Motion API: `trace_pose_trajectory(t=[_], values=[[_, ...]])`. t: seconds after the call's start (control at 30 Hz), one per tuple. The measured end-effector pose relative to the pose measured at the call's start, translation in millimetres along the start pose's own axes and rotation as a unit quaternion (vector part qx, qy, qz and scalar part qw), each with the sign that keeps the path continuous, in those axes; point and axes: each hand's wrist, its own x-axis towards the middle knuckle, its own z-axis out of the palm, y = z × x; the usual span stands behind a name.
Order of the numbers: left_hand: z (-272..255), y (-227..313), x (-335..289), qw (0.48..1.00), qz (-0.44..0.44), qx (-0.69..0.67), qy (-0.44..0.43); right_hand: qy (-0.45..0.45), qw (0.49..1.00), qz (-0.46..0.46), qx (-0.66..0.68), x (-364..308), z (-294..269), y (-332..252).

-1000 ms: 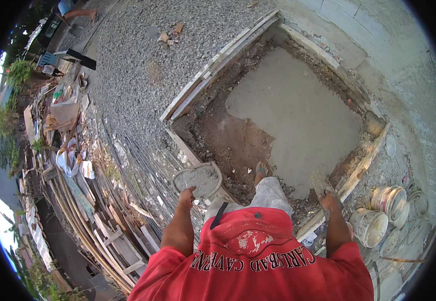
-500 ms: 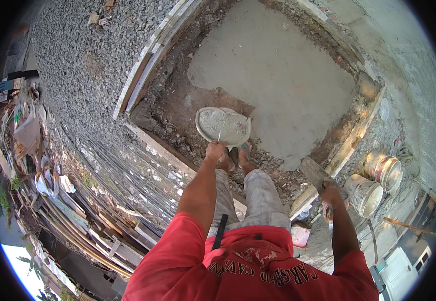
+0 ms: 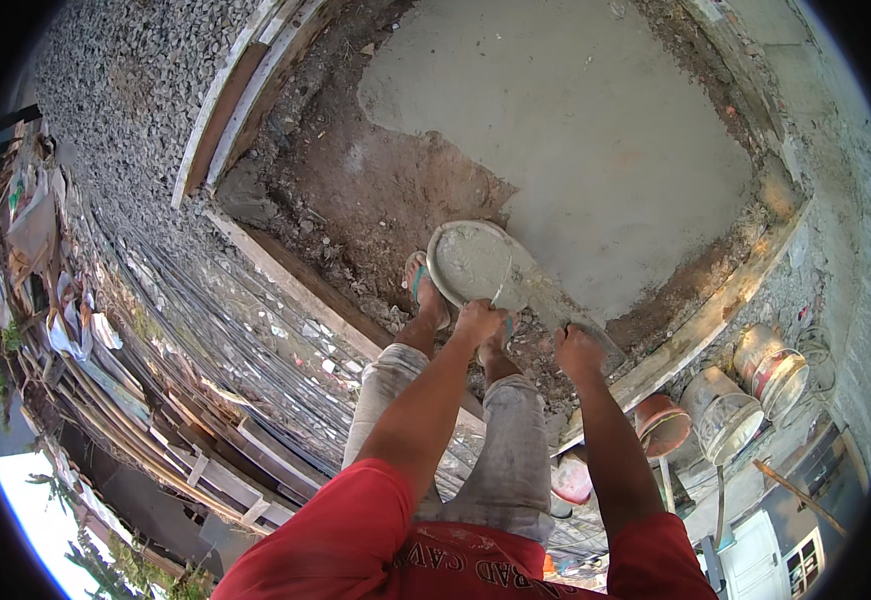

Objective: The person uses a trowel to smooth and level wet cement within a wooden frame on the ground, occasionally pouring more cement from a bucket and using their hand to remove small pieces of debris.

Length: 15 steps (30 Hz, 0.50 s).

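A round bucket (image 3: 467, 258) with wet grey cement hangs or stands low between my feet, its rim facing up. My left hand (image 3: 479, 323) is closed at its near side, on what looks like its thin pale handle. To the right, my right hand (image 3: 579, 352) grips a long flat float (image 3: 560, 306), whose grey blade reaches up to the bucket's right edge. The float's handle is hidden under my fingers. Beyond both hands spreads a layer of smooth wet cement (image 3: 565, 130), with bare brown soil (image 3: 365, 175) beside it.
Wooden formwork boards (image 3: 300, 280) frame the patch, one running close to my legs. Cement-stained buckets (image 3: 717, 412) stand outside the right board (image 3: 720, 300). Gravel (image 3: 135, 90) covers the far left; long rods (image 3: 245, 310) and stacked timber (image 3: 215, 465) lie at the left.
My right hand has swung left and inward with the float, from beside the right board to near the bucket. My feet have stepped apart, and my left hand and the bucket have shifted slightly right.
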Motion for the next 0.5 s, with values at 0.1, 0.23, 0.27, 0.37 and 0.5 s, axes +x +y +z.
trace_pose_trajectory(t=[0.1,0.23,0.27,0.37,0.5], values=[[19,-10,-28,0.977,-0.143,-0.153,0.040,-0.043,0.999,-0.010,-0.029,43,43,-2],[15,-95,-20,0.901,-0.231,-0.302,0.210,-0.059,0.995,-0.058,-0.054,67,55,-16],[2,-118,-10,0.889,-0.239,-0.295,0.255,-0.048,0.995,-0.060,-0.061,73,62,-14],[-31,-212,6,0.903,-0.251,-0.142,0.319,-0.022,0.993,-0.085,-0.078,96,81,-18],[-6,-326,-21,0.817,-0.436,0.022,0.376,-0.015,0.986,-0.129,-0.104,133,83,-28]])
